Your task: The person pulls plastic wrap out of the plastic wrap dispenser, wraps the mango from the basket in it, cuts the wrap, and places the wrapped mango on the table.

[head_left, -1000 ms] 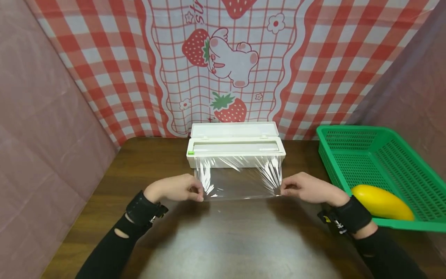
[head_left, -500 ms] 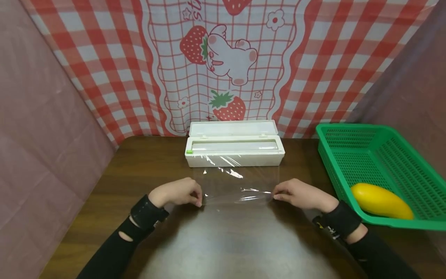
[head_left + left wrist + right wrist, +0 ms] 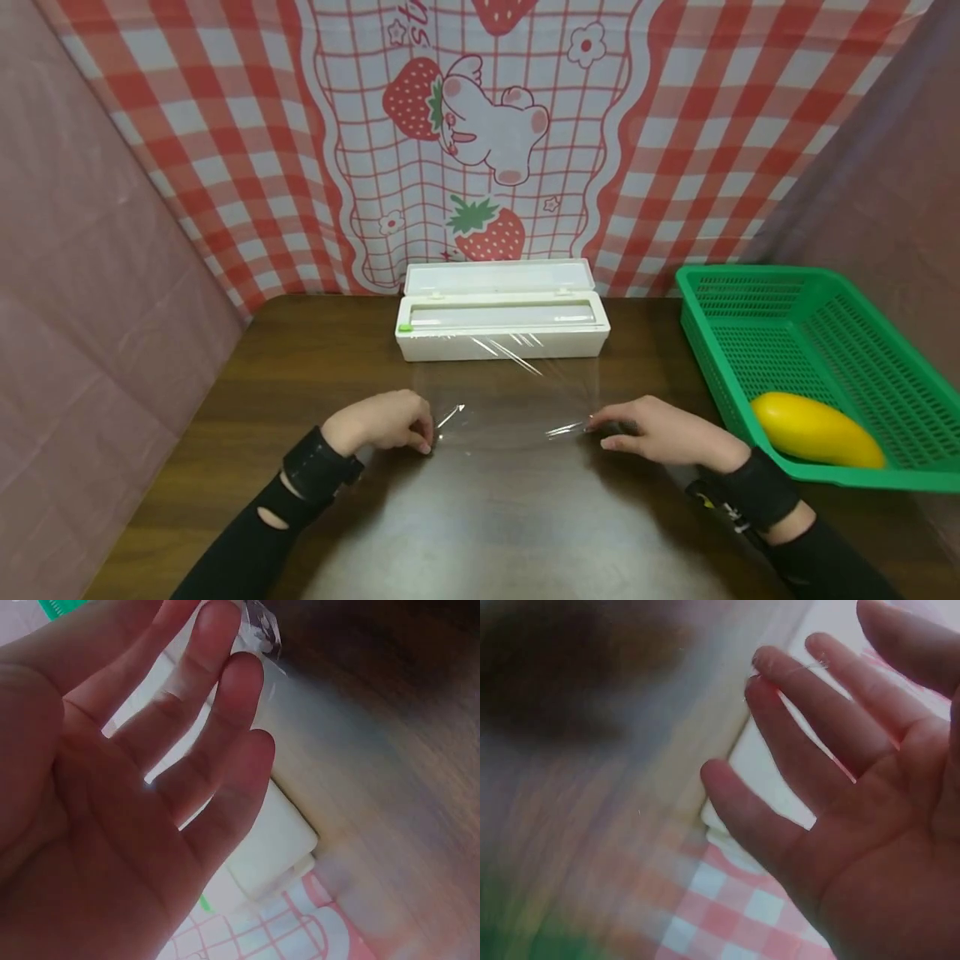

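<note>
A sheet of clear plastic wrap [image 3: 510, 417] stretches from a white wrap dispenser [image 3: 502, 343] toward me, low over the table. At the sheet's near left corner, my left hand [image 3: 382, 418] pinches the film with fingertips close to the tabletop. A crumpled bit of the wrap [image 3: 261, 630] shows by those fingers in the left wrist view. My right hand [image 3: 660, 429] is at the near right corner, its thumb apart from the fingers. In the right wrist view those fingers [image 3: 817, 720] are spread and extended, with a thin strand of film at the tips.
The dispenser's lid [image 3: 498, 277] stands raised at the back, and a green slider [image 3: 405, 327] sits at its left end. To the right is a green basket [image 3: 712, 367] holding a yellow mango-like fruit [image 3: 817, 429]. A checked cloth [image 3: 247, 125] hangs behind the brown table [image 3: 480, 525].
The taut film has slackened and sunk toward the table. Both hands have lowered slightly, and my right thumb has parted from the fingers, loosening its pinch on the wrap.
</note>
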A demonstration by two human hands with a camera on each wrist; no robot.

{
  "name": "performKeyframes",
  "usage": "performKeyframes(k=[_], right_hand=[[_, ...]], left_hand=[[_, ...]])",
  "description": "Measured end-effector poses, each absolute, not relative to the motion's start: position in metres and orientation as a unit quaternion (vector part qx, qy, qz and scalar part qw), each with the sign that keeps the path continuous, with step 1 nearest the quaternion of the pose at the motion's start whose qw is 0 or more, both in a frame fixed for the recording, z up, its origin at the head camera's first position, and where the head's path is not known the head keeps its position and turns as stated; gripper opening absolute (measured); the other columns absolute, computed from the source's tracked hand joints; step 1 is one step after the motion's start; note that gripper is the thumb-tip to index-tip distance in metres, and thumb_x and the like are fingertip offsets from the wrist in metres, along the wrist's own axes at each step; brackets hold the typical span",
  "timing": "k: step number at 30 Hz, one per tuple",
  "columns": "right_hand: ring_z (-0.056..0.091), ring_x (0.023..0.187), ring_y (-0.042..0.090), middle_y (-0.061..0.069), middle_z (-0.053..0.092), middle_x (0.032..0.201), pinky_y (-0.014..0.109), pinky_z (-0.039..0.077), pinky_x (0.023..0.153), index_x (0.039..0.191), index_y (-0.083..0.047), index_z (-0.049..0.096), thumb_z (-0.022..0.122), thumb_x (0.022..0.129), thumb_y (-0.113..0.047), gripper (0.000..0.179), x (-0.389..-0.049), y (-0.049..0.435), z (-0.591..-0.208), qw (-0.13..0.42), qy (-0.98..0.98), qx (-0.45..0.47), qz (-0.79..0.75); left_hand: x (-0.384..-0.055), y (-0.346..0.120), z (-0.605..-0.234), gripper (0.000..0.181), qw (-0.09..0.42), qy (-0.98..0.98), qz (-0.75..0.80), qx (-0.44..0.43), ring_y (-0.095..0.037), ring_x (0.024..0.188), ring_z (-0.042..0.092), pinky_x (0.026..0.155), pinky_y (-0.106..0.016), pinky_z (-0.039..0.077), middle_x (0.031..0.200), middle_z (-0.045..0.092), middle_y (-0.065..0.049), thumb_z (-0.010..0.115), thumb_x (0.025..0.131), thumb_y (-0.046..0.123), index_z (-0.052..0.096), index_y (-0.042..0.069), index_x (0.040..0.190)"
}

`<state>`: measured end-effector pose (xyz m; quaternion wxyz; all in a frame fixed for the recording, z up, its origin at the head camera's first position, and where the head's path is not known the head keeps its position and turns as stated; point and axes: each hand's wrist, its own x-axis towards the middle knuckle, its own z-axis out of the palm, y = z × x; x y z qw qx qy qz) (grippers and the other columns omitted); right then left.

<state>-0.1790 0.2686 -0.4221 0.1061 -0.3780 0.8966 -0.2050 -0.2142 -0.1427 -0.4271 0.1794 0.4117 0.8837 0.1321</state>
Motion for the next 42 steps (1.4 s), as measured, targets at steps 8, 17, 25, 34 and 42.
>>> performKeyframes(k=[8,17,25,34,42], right_hand=[[0.057,0.097,0.006,-0.011,0.060,0.113,0.033,0.048,0.078,0.122,-0.023,0.056,0.052,0.091,-0.043,0.037,-0.148,0.299,-0.376,0.115,0.908,-0.332,-0.230],[0.058,0.095,0.018,-0.002,0.062,0.113,0.038,0.048,0.075,0.127,-0.020,0.052,0.052,0.091,-0.041,0.042,-0.147,0.368,-0.312,0.018,0.972,-0.199,-0.121],[0.058,0.095,0.031,0.013,0.061,0.112,0.043,0.047,0.071,0.127,-0.004,0.050,0.051,0.089,-0.049,0.059,-0.182,0.422,-0.328,0.102,0.978,-0.152,-0.100],[0.041,0.107,0.055,0.039,0.042,0.122,0.050,0.045,0.075,0.132,0.008,0.040,0.066,0.077,-0.047,0.081,-0.200,0.453,-0.354,0.274,0.945,-0.145,-0.104],[0.046,0.103,0.050,0.040,0.042,0.119,0.048,0.046,0.074,0.133,0.008,0.037,0.072,0.074,-0.039,0.083,-0.202,0.452,-0.353,0.363,0.912,-0.136,-0.136]], left_hand=[[-0.206,-0.138,-0.426,0.015,0.167,0.900,0.091,0.392,-0.007,0.066,0.048,0.056,-0.024,0.041,0.074,0.050,0.012,0.066,0.081,0.037,0.064,0.027,0.071],[-0.201,-0.137,-0.428,0.016,0.169,0.904,0.097,0.381,-0.007,0.066,0.047,0.055,-0.024,0.041,0.076,0.051,0.012,0.065,0.082,0.039,0.064,0.027,0.072],[-0.199,-0.140,-0.425,0.019,0.171,0.908,0.102,0.368,-0.008,0.064,0.047,0.054,-0.025,0.041,0.075,0.051,0.009,0.064,0.083,0.041,0.061,0.026,0.071],[-0.198,-0.138,-0.426,0.018,0.169,0.909,0.108,0.365,-0.008,0.065,0.048,0.056,-0.026,0.042,0.077,0.051,0.010,0.062,0.084,0.042,0.062,0.026,0.075],[-0.196,-0.136,-0.427,0.018,0.126,0.905,0.117,0.389,-0.006,0.066,0.049,0.057,-0.025,0.042,0.076,0.051,0.013,0.060,0.086,0.042,0.062,0.026,0.078]])
